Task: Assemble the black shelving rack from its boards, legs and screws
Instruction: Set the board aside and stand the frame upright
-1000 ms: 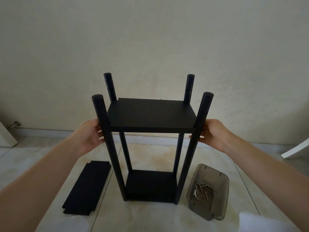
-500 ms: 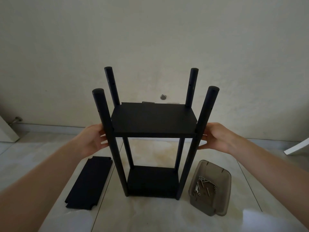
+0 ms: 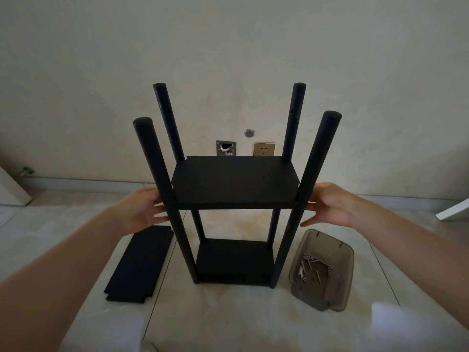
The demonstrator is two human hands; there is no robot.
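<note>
The black rack [image 3: 233, 184] stands upright on the tiled floor, with several round legs, a middle board and a bottom board [image 3: 234, 260]. My left hand [image 3: 146, 208] rests with straight fingers against the front left leg [image 3: 157, 174] at the middle board's height. My right hand [image 3: 330, 204] touches the front right leg [image 3: 312, 174] at the same height, fingers extended. A loose black board [image 3: 139, 262] lies flat on the floor to the left of the rack. To the right, a smoky plastic tray [image 3: 340, 293] holds several screws [image 3: 314, 268].
The wall is close behind the rack, with a gold socket [image 3: 264, 148], an open wall box [image 3: 226, 148] and a round cap [image 3: 249, 133]. A white object's edge [image 3: 454, 210] shows at the right, another white panel [image 3: 10, 189] at the left.
The rack appears lower and farther in view, so the wall socket and box now show above the middle board. Both hands stay at the front legs, with fingers straighter.
</note>
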